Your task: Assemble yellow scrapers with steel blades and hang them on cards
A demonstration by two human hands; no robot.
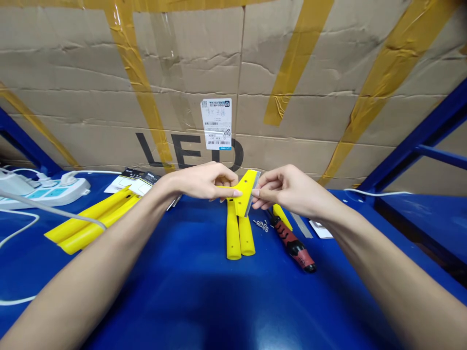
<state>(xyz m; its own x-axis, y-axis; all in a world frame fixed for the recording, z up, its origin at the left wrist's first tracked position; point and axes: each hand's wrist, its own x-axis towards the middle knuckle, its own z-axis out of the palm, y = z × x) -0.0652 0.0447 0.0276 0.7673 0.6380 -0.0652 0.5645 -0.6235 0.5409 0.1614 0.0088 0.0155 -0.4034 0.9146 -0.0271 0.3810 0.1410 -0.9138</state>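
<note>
Frame centre: left fingers [235, 193] pinch yellow scraper head [245, 187], right fingers [260, 194] its blade [256, 180]; likely light, stiff; best gripped off-edge.

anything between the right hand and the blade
Nothing visible: the right hand touches the metal blade at the edge of the yellow scraper, which the left hand holds. The loose screws and screwdriver lie below, on the blue table.

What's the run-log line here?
left hand: holding scraper | right hand: pinching blade | table: screws, screwdriver, below right hand
</note>
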